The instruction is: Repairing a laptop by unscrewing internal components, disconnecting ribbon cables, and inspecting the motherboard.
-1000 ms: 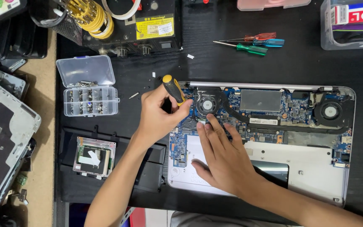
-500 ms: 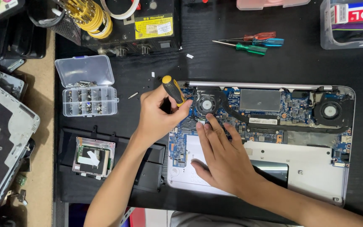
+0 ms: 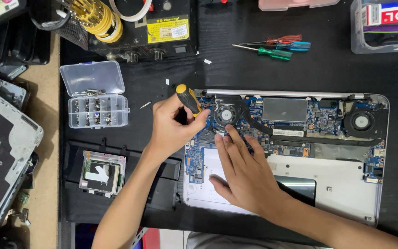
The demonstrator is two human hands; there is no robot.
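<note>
Nothing moved: left hand [image 3: 173, 129] holds screwdriver [image 3: 189, 99] tilted, right hand [image 3: 245, 173] flat on laptop [image 3: 346, 193].

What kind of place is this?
Probably an electronics repair bench: an opened laptop shows its circuit board, the left hand holds a screwdriver, and a clear screw box sits nearby.

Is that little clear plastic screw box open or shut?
Open. The box has its lid flipped back flat, and the compartments show screws.
</note>
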